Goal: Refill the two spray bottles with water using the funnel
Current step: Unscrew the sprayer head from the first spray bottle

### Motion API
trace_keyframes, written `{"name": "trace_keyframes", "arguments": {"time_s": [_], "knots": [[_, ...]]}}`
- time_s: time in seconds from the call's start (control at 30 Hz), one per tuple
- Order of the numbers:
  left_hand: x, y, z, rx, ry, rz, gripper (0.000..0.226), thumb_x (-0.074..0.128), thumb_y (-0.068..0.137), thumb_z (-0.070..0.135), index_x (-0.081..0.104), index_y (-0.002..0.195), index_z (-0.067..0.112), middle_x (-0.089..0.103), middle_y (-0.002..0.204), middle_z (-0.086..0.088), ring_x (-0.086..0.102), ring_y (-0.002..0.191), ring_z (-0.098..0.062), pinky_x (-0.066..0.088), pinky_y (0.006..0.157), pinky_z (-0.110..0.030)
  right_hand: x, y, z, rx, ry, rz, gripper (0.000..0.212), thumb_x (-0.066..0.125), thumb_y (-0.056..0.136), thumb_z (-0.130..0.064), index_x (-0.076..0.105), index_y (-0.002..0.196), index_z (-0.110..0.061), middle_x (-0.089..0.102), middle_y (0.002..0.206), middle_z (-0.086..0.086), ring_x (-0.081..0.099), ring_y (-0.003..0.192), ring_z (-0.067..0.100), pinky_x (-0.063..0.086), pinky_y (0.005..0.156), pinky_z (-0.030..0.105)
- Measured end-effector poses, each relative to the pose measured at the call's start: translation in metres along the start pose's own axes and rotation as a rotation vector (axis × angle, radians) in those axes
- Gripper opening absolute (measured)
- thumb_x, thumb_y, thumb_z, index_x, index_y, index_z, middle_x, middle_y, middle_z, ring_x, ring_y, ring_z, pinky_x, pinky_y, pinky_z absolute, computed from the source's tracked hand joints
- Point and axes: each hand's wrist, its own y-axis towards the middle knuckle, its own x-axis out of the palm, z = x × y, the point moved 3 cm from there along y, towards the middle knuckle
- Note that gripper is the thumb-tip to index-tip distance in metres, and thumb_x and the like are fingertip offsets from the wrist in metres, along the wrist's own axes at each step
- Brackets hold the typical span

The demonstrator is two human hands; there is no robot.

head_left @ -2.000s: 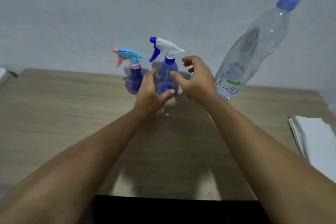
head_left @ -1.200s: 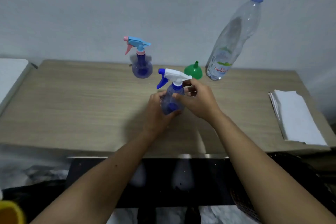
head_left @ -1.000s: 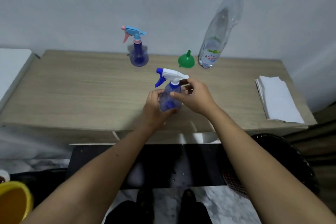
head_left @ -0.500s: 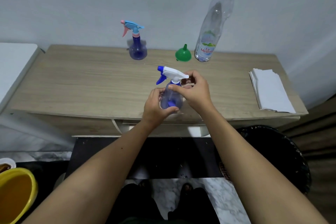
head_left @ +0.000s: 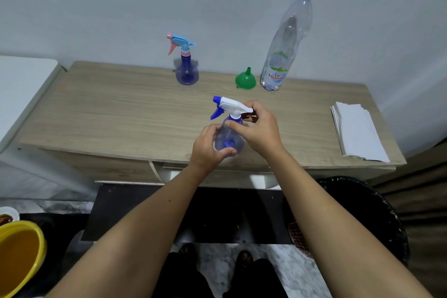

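I count two spray bottles, one (head_left: 185, 72) standing, one (head_left: 228, 136) gripped by my left hand (head_left: 208, 149) and right hand (head_left: 260, 129) (fingers closed around neck), funnel (head_left: 245, 80), water bottle (head_left: 287, 41), wooden table (head_left: 121, 113), white wall (head_left: 121, 2).

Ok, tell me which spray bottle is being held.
The spray bottle with the white and dark blue trigger head, gripped by the left hand and right hand. The pink and light blue one stands untouched near the wall.
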Motion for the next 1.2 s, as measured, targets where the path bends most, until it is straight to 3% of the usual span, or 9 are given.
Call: {"name": "trace_keyframes", "arguments": {"time_s": [0.1,0.27,0.33,0.5,0.63,0.73,0.83,1.03,1.2], "knots": [[-0.001,0.001,0.000,0.003,-0.003,0.003,0.075,0.089,0.068,0.054,0.064,0.124,0.012,0.067,0.113,0.000,0.065,0.100,-0.017,0.052,0.083,-0.018,-0.002,0.002,-0.001,0.014,-0.008,0.024,0.041,0.098,0.069,-0.028,0.071,0.098,-0.019,0.076,0.091,-0.004,0.074,0.087,0.013,0.062,0.078,0.036],[0.002,0.001,-0.001,0.015,-0.013,0.037,0.070,0.094,0.066,0.041,0.065,0.120,0.009,0.067,0.108,0.002,0.065,0.095,-0.019,0.049,0.080,-0.015,-0.008,0.006,0.002,0.045,0.035,-0.003,0.034,0.096,0.071,-0.018,0.075,0.098,-0.013,0.078,0.081,0.001,0.070,0.068,-0.003,0.056,0.067,0.019],[0.003,0.001,-0.002,0.016,-0.016,0.048,0.071,0.094,0.065,0.043,0.065,0.121,0.008,0.066,0.109,0.004,0.065,0.096,-0.018,0.048,0.081,-0.012,-0.009,0.008,0.000,0.041,0.014,-0.030,0.032,0.095,0.073,-0.017,0.074,0.098,-0.014,0.078,0.083,0.002,0.070,0.069,0.000,0.056,0.068,0.021],[0.003,0.002,-0.007,0.012,-0.025,0.036,0.075,0.093,0.064,0.049,0.065,0.124,0.013,0.068,0.115,0.002,0.068,0.104,-0.018,0.058,0.090,-0.036,-0.001,0.007,-0.005,-0.001,-0.055,0.032,0.041,0.099,0.065,-0.027,0.066,0.088,-0.017,0.073,0.077,-0.003,0.069,0.071,0.014,0.052,0.064,0.027],[0.004,0.002,-0.008,-0.021,-0.023,0.039,0.072,0.095,0.064,0.040,0.066,0.124,0.014,0.069,0.115,0.001,0.068,0.104,-0.018,0.059,0.089,-0.041,0.000,0.007,-0.004,-0.003,-0.052,0.054,0.035,0.097,0.067,-0.025,0.069,0.086,-0.017,0.075,0.075,-0.002,0.071,0.069,0.015,0.054,0.064,0.030],[0.004,0.002,-0.007,-0.026,-0.041,0.036,0.072,0.097,0.064,0.034,0.067,0.126,0.014,0.070,0.116,0.001,0.070,0.105,-0.018,0.060,0.092,-0.041,-0.007,0.012,0.001,0.026,0.011,-0.048,0.033,0.097,0.069,-0.013,0.073,0.091,-0.013,0.077,0.079,0.002,0.071,0.067,0.007,0.060,0.068,0.029],[0.003,0.004,-0.007,-0.046,-0.059,-0.011,0.073,0.098,0.065,0.026,0.066,0.129,0.014,0.070,0.119,-0.001,0.071,0.111,-0.016,0.060,0.097,-0.041,-0.020,0.020,0.002,0.011,0.054,-0.201,0.030,0.091,0.074,-0.002,0.074,0.097,-0.012,0.079,0.086,0.011,0.073,0.077,0.015,0.063,0.081,0.046],[0.002,0.005,-0.009,-0.082,-0.077,-0.044,0.079,0.100,0.063,0.028,0.065,0.132,0.012,0.071,0.122,-0.003,0.071,0.114,-0.014,0.060,0.100,-0.043,-0.013,0.008,-0.006,-0.056,0.000,-0.076,0.045,0.099,0.065,-0.015,0.062,0.085,-0.030,0.073,0.096,0.007,0.076,0.081,0.020,0.062,0.072,0.028],[0.000,0.004,-0.004,-0.080,-0.093,-0.046,0.079,0.100,0.063,0.025,0.064,0.132,0.011,0.069,0.123,-0.005,0.070,0.114,-0.015,0.060,0.101,-0.038,-0.017,0.010,0.000,-0.037,0.026,-0.169,0.031,0.083,0.082,0.001,0.065,0.104,-0.012,0.075,0.102,0.004,0.077,0.087,0.006,0.062,0.081,0.022]]}}
